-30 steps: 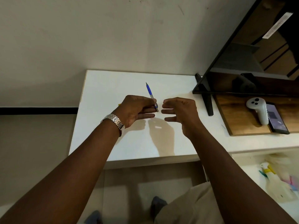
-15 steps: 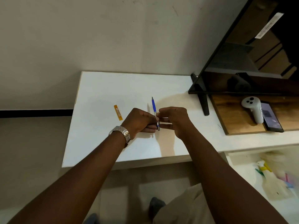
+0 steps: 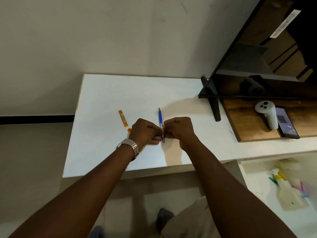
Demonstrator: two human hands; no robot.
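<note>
A blue mechanical pencil [image 3: 160,118] with a silver rear part stands out between my two hands, tip pointing away from me over the white table [image 3: 106,93]. My left hand [image 3: 145,131], with a metal watch at the wrist, grips the pencil's rear half with curled fingers. My right hand [image 3: 180,130] meets it from the right and pinches the pencil near its silver end. An orange lead case [image 3: 123,118] lies on the table left of the hands, and a small orange-capped piece [image 3: 129,130] shows just behind my left hand.
A dark monitor [image 3: 257,66] on a black stand [image 3: 214,107] rises at the right. In front of it a wooden board [image 3: 243,124] carries a white controller [image 3: 267,114] and a phone [image 3: 286,122]. A lower white shelf [image 3: 257,194] with coloured items sits at bottom right.
My right hand has moved in from apart and taken hold of the pencil's rear end. The hands have come closer to me, uncovering the orange lead case.
</note>
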